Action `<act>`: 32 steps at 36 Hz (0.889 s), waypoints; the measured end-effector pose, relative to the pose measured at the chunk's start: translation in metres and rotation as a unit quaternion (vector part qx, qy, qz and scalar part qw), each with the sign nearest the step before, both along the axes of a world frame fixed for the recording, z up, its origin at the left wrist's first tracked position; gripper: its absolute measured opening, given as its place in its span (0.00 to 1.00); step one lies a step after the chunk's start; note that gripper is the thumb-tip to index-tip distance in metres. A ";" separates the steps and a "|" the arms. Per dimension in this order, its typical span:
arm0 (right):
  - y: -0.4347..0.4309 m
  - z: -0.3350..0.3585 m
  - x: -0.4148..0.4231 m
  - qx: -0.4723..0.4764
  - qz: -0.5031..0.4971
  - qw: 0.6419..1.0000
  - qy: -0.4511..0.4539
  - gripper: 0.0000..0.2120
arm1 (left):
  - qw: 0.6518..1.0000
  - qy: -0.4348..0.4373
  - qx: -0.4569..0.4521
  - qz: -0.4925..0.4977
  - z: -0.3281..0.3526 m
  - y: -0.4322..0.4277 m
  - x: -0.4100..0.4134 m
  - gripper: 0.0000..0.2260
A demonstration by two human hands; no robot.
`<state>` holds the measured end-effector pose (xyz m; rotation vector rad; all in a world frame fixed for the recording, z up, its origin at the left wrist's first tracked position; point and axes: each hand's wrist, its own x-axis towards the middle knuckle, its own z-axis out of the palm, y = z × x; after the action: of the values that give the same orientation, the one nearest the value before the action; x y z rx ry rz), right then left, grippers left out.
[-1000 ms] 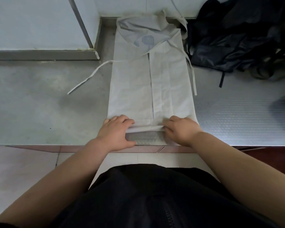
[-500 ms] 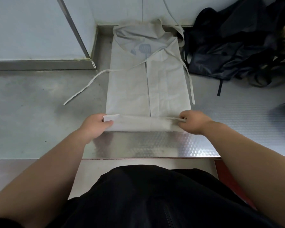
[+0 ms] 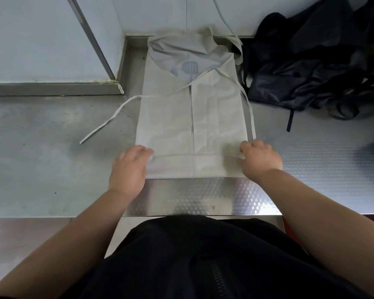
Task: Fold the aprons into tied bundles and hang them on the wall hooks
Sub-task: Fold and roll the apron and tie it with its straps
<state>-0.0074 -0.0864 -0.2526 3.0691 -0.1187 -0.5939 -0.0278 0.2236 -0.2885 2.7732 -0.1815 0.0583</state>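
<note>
Nearest, both forearms reach out from above a dark garment [image 3: 181, 255] and over the near edge of the steel counter [image 3: 52, 160]. A strip of bare patterned steel now shows between that edge and the cloth. A second ago the hem lay at the counter's edge under both hands. Since then the near end of the pale apron [image 3: 192, 117] has been turned over away from the person, and the turned band has grown deeper. I judge the bundle to be only just begun, with most of the long strip still flat and waiting to be folded.

The left hand [image 3: 129, 169] rests palm down on the left end of the band with its fingers close together. Motion blur hides whether the thumb grips underneath. The right hand [image 3: 260, 159] sits knuckles up at the right end, fingers curled and seemingly pinching the fold's edge.

Farther off, the left tie [image 3: 108, 124] trails loose across the counter and the right tie [image 3: 249, 113] runs along the strip's right side. A heap of dark aprons [image 3: 311, 67] lies far right against the wall [image 3: 41, 39].
</note>
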 end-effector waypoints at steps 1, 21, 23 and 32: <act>0.002 0.001 0.001 -0.004 0.057 0.998 0.006 0.20 | 0.999 0.015 -0.004 -0.050 -0.004 0.002 0.002 0.21; -0.012 0.013 0.017 0.266 -0.055 0.957 0.098 0.24 | 0.935 0.277 -0.206 0.084 0.036 0.010 0.047 0.10; -0.014 0.015 0.023 0.295 -0.098 0.944 0.109 0.24 | 0.922 0.267 -0.255 0.119 0.033 0.014 0.051 0.06; -0.012 0.003 0.036 0.312 -0.233 0.921 0.016 0.21 | 0.943 0.167 -0.173 0.228 0.013 0.001 0.059 0.08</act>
<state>0.0291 -0.0985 -0.2491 3.6567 -0.8355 -0.8345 0.0308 0.2243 -0.2755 2.3698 0.5110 -0.2408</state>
